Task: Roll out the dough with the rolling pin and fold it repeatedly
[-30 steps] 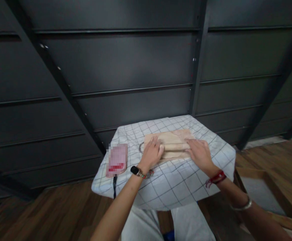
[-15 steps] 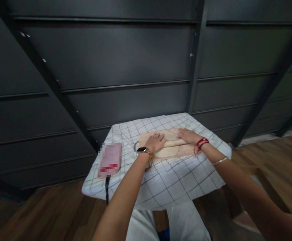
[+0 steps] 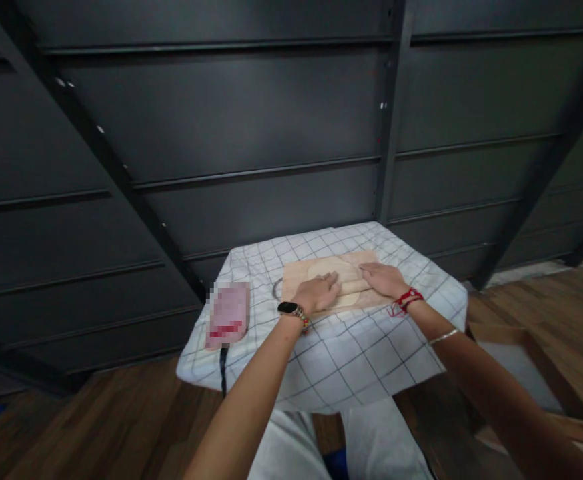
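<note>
A thin, pale sheet of dough (image 3: 347, 300) lies spread on a light wooden board (image 3: 297, 268), which has a grey ring at its left end. Across the dough runs a pale rolling pin (image 3: 355, 286), visible only between my hands. My left hand (image 3: 317, 292) lies flat over the pin's left part, fingers stretched out and pointing right. Over its right part rests my right hand (image 3: 382, 278), palm down with the fingers extended to the left. Both hands are open, pressing from above without wrapping around the pin, and they cover its ends.
The board lies on a checked white cloth (image 3: 331, 363) over a small table. At the left of the cloth is a pink, pixelated flat object (image 3: 229, 312) with a black strap (image 3: 223, 370). A cardboard box (image 3: 526, 373) stands on the floor at right. Dark metal panels (image 3: 256, 113) rise behind.
Both hands have shifted slightly toward me over the board, staying flat on the rolling pin. The whole view has moved a little, and more of the box shows at right.
</note>
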### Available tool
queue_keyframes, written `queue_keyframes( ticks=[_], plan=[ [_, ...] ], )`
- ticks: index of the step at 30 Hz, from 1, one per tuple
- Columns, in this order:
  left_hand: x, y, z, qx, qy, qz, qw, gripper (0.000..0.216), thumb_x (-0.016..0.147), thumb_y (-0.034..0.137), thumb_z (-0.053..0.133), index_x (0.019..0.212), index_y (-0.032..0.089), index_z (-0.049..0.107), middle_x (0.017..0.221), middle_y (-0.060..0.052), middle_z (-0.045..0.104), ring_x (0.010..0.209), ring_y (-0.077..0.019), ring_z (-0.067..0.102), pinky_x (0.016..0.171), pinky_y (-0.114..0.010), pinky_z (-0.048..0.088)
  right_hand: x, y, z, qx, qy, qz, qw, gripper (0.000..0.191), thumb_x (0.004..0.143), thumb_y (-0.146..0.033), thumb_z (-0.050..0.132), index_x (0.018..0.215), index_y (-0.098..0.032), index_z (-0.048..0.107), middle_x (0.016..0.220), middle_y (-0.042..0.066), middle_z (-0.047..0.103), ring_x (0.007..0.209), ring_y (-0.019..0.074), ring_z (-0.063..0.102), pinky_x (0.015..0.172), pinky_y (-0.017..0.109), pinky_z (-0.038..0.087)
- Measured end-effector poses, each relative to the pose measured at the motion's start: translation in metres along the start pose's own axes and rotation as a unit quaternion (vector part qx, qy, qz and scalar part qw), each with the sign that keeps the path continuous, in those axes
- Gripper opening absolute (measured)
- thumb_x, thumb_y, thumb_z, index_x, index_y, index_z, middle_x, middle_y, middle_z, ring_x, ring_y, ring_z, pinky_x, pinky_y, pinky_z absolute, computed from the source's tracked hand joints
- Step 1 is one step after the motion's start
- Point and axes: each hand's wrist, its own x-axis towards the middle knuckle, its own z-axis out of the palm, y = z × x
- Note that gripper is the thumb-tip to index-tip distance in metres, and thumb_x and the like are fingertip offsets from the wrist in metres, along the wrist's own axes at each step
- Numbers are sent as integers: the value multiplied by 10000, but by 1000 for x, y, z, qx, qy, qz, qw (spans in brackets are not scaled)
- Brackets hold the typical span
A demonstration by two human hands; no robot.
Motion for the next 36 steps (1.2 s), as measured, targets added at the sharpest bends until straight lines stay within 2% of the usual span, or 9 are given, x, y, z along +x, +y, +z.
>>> queue_keyframes(
  ticks=[3, 5, 8, 13, 20, 27, 31, 33, 36],
  plan=[
    [-9, 3, -1, 24, -31, 55, 998, 520, 945, 436, 218, 1361, 200, 421, 1294, -81, 561, 1121, -246, 552, 863, -329, 438, -14, -6, -2, -19, 14, 6, 1000, 421, 962, -309, 267, 1141, -165, 620, 1196, 105, 636, 1099, 203, 563, 891, 290, 388],
    [-16, 7, -1, 48, -33, 57, 997, 544, 942, 451, 215, 1389, 190, 381, 1246, -108, 585, 1076, -264, 578, 827, -342, 451, -24, -9, -2, -32, 23, 18, 999, 412, 955, -290, 271, 1072, -140, 637, 1083, 131, 676, 1005, 217, 605, 829, 293, 402],
    [-28, 12, 1, 79, -15, 56, 995, 566, 930, 469, 264, 1416, 191, 341, 1183, -123, 609, 1007, -272, 605, 806, -351, 454, -37, -11, 1, -62, 52, 36, 996, 400, 946, -276, 275, 945, -129, 646, 933, 133, 695, 864, 222, 630, 747, 297, 396],
    [-45, 18, 5, 86, 19, 91, 992, 592, 915, 440, 336, 1434, 158, 309, 1311, -122, 529, 1115, -259, 543, 918, -350, 414, -51, -11, 8, -77, 100, 23, 992, 360, 939, -268, 300, 840, -147, 624, 857, 114, 683, 815, 219, 604, 737, 312, 355],
    [-57, 19, 19, 80, 85, 120, 986, 581, 910, 436, 374, 1414, 149, 349, 1275, -110, 543, 1097, -258, 530, 945, -373, 399, -67, -7, 24, -68, 178, -5, 982, 294, 943, -264, 337, 823, -157, 583, 820, 92, 637, 850, 231, 545, 784, 337, 318],
    [-49, 12, 32, 91, 138, 140, 976, 481, 931, 345, 392, 1366, 140, 406, 1146, -107, 604, 1026, -254, 561, 886, -399, 435, -83, -2, 35, -84, 233, -47, 968, 251, 954, -274, 390, 917, -145, 602, 825, 77, 619, 820, 230, 525, 767, 352, 314],
    [-42, 6, 28, 100, 113, 165, 975, 401, 960, 253, 340, 1337, 152, 429, 1132, -99, 617, 998, -238, 575, 851, -384, 453, -88, 3, 23, -94, 216, -114, 965, 229, 944, -309, 457, 994, -146, 610, 868, 77, 618, 822, 209, 546, 729, 317, 340],
    [-39, 2, 23, 99, 98, 182, 974, 412, 934, 184, 380, 1343, 151, 414, 1137, -97, 617, 1011, -227, 573, 850, -359, 456, -88, 5, 10, -105, 198, -157, 962, 253, 925, -364, 491, 993, -154, 614, 873, 76, 611, 794, 200, 550, 709, 304, 354],
    [-34, -2, 14, 99, 98, 170, 976, 464, 885, 109, 419, 1349, 136, 405, 1097, -102, 630, 1009, -224, 576, 866, -347, 454, -82, 4, -15, -134, 170, -195, 957, 271, 892, -410, 536, 984, -168, 617, 880, 78, 591, 770, 207, 547, 695, 306, 369]
  ],
)
